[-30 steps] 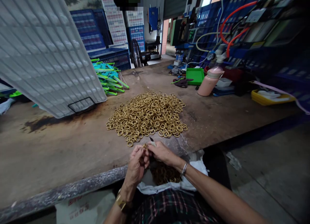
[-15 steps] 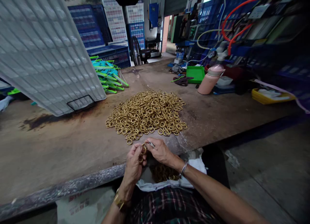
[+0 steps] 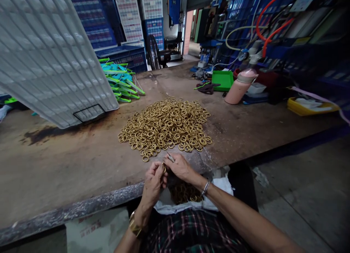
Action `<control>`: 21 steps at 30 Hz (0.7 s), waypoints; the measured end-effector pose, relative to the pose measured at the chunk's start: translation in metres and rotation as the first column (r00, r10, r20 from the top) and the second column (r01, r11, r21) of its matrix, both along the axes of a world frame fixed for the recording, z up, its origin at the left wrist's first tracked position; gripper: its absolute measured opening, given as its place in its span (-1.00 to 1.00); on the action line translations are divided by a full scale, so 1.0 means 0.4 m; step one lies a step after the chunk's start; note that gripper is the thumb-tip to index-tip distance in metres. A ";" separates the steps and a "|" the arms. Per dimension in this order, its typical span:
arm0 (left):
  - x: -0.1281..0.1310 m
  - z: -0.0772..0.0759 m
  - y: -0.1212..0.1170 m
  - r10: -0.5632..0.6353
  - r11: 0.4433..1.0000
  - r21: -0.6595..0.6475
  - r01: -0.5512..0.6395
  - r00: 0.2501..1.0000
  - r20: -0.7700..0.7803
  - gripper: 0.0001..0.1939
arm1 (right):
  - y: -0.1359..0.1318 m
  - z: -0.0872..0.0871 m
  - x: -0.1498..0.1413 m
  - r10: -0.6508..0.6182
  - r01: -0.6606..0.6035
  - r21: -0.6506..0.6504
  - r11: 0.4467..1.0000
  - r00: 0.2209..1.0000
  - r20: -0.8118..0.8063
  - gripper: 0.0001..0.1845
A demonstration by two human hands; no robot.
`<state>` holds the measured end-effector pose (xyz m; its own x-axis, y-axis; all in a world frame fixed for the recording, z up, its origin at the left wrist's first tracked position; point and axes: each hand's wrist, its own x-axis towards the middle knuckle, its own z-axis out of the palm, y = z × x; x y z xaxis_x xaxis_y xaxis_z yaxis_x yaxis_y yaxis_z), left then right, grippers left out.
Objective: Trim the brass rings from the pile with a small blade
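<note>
My left hand (image 3: pixel 154 178) pinches a brass-coloured ring (image 3: pixel 164 168) between thumb and fingers, just off the table's front edge. Close beside it, my right hand (image 3: pixel 179 167) is closed around a slim metal tool (image 3: pixel 171 157) whose pointed tip sticks out past the fingers; its kind is too small to tell. The right fingertips meet the ring's upper side. A heap of similar rings (image 3: pixel 166 125) lies on the table beyond both hands. Below them, more rings (image 3: pixel 186 194) sit in an open white sack (image 3: pixel 175 209) at my lap.
On the left of the table (image 3: pixel 90 165) leans a large white plastic crate (image 3: pixel 54 63), with green and turquoise pieces (image 3: pixel 123 81) behind it. A pink bottle (image 3: pixel 240 87), a green tray (image 3: pixel 222 80) and a yellow tray (image 3: pixel 311 107) stand at the right.
The ring between my hands has turned, and a second ring seen below it earlier no longer shows. The tool's tip now points further up and out of my right hand.
</note>
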<state>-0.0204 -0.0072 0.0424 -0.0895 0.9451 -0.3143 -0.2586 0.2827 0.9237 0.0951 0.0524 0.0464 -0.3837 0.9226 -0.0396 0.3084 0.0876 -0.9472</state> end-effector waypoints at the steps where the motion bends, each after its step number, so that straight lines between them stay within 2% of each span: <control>1: 0.002 0.004 0.000 0.002 1.000 -0.014 -0.002 1.000 0.028 -0.64 | -0.001 0.002 -0.001 0.004 -0.004 0.004 1.000 1.000 0.005 -0.77; 5: 0.005 0.013 0.003 0.013 1.000 -0.026 -0.011 0.998 0.060 -0.60 | -0.007 0.013 -0.001 0.025 -0.025 -0.001 1.000 0.999 -0.024 -0.80; 8: 0.005 0.007 0.003 0.015 1.000 -0.024 -0.013 0.997 0.078 -0.61 | -0.004 0.013 0.001 0.039 -0.043 -0.045 0.998 0.997 -0.071 -0.79; 10: 0.006 0.000 0.002 0.011 1.000 -0.022 -0.009 0.996 0.090 -0.61 | 0.001 0.008 0.003 0.034 -0.036 -0.039 0.999 0.998 -0.046 -0.79; 14: 0.005 -0.010 -0.001 0.013 1.000 -0.006 -0.013 0.996 0.092 -0.62 | 0.003 -0.010 0.012 -0.007 -0.022 0.148 0.989 0.982 0.191 -0.81; 18: -0.001 -0.017 0.002 0.027 1.000 -0.003 -0.026 0.996 0.087 -0.62 | -0.012 -0.024 0.025 0.095 -0.227 0.262 0.938 0.896 0.434 -0.84; 21: -0.007 -0.022 0.002 0.024 1.000 0.004 -0.025 0.997 0.076 -0.63 | -0.025 -0.031 0.029 0.133 -0.324 0.296 0.899 0.844 0.520 -0.80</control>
<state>-0.0231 -0.0064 0.0335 -0.0888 0.9445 -0.3164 -0.3348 0.2708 0.9025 0.1066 0.0424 0.0339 -0.6054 0.7948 0.0420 0.6372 0.5156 -0.5728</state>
